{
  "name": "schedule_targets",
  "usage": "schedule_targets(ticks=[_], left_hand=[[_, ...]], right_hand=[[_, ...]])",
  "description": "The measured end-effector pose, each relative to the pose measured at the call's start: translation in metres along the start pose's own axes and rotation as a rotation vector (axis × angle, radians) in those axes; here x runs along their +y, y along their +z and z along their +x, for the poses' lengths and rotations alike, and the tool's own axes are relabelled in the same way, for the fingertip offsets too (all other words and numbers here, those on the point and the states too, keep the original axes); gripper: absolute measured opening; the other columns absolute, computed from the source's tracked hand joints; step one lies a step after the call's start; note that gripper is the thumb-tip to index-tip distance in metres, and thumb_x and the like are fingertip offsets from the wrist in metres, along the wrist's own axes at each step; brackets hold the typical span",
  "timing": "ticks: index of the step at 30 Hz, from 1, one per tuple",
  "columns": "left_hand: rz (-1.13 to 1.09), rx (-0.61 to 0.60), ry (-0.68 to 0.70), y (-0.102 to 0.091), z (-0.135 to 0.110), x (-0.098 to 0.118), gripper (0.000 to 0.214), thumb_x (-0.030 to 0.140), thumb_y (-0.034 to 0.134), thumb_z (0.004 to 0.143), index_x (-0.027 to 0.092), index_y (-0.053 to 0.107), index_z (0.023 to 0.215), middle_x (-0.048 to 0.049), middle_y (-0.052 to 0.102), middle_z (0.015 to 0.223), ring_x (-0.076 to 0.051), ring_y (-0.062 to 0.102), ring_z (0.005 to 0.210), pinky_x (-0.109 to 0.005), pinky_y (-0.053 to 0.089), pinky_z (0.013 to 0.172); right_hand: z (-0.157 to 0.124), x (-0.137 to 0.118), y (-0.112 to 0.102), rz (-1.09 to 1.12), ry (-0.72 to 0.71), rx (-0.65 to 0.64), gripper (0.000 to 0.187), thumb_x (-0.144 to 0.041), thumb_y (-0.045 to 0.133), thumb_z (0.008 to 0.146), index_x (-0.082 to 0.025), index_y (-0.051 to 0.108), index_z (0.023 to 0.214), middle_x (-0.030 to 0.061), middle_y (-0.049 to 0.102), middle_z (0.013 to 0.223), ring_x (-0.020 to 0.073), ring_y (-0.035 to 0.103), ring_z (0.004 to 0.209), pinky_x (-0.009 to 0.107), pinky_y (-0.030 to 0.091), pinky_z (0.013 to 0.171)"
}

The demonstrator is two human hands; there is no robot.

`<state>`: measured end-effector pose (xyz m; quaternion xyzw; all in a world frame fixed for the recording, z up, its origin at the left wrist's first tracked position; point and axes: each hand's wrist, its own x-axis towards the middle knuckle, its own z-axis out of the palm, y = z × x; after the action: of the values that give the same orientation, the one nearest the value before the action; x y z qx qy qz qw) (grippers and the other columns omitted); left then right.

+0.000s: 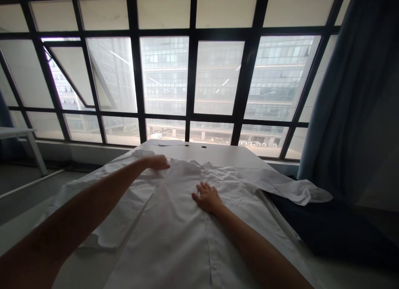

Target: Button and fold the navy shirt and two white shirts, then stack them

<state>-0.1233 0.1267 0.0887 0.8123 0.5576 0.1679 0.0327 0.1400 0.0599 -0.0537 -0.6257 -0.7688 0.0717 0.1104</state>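
Note:
A white button-up shirt [177,222] lies spread out on the white table, its button placket running down the middle towards me. My left hand [158,162] reaches to the upper left part of the shirt, with its fingers curled closed on the cloth; it is slightly blurred. Flat on the shirt front beside the placket rests my right hand [207,197], fingers spread. One sleeve [293,189] stretches out to the right, over the table's edge. The cloth on the left is rumpled and hangs in folds.
Past the shirt, the white table [230,154] shows its far end with two dark round holes. Dark cloth [327,226] lies at the right. A blue curtain [330,102] hangs beside the windows. Another white table [18,133] stands at far left.

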Motion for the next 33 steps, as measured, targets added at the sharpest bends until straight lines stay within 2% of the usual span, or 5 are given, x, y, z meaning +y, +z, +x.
schedule_targets(ticks=[7,14,22,27,33], left_hand=[[-0.260,-0.638,0.202,0.036,-0.030,0.055,0.046,0.060,0.067,0.072,0.024,0.071,0.101,-0.0063,0.074,0.090,-0.021,0.069,0.080,-0.031,0.053,0.072],[0.221,-0.416,0.149,0.048,-0.052,-0.003,0.054,0.043,0.076,0.068,0.027,0.065,0.119,-0.0096,0.064,0.127,-0.032,0.052,0.124,-0.046,0.032,0.106],[0.333,-0.348,0.127,0.040,-0.064,0.000,0.028,0.047,0.064,0.075,0.020,0.070,0.071,-0.0091,0.070,0.079,-0.028,0.065,0.081,-0.039,0.046,0.081],[-0.290,-0.661,0.018,0.017,-0.074,0.055,0.049,0.063,0.058,0.077,0.017,0.064,0.064,0.0006,0.052,0.046,-0.012,0.046,0.042,-0.025,0.038,0.047],[-1.086,-0.731,-0.028,0.048,-0.089,0.123,0.046,0.058,0.071,0.073,0.013,0.060,0.079,-0.0008,0.062,0.055,-0.011,0.054,0.043,-0.025,0.045,0.048]], right_hand=[[-0.011,0.003,-0.008,0.116,-0.111,0.200,0.033,-0.029,0.037,0.095,-0.017,0.064,0.110,0.0119,0.066,0.117,0.0210,0.059,0.109,0.028,0.038,0.093],[-0.009,0.005,-0.010,0.144,-0.055,0.220,0.027,-0.024,0.043,0.092,-0.016,0.066,0.103,0.0120,0.068,0.110,0.0216,0.060,0.103,0.026,0.038,0.085],[-0.004,0.012,-0.005,0.244,-0.069,0.262,0.030,-0.020,0.047,0.087,-0.017,0.064,0.111,0.0103,0.068,0.113,0.0198,0.060,0.104,0.025,0.040,0.087],[-0.008,0.009,-0.019,0.515,0.081,0.360,0.027,-0.032,0.043,0.092,-0.017,0.065,0.095,0.0065,0.070,0.085,0.0163,0.062,0.077,0.024,0.044,0.072],[-0.042,0.016,-0.054,0.769,0.049,0.105,0.068,-0.064,0.024,0.094,-0.012,0.066,0.082,0.0011,0.054,0.051,0.0118,0.046,0.043,0.024,0.037,0.048]])
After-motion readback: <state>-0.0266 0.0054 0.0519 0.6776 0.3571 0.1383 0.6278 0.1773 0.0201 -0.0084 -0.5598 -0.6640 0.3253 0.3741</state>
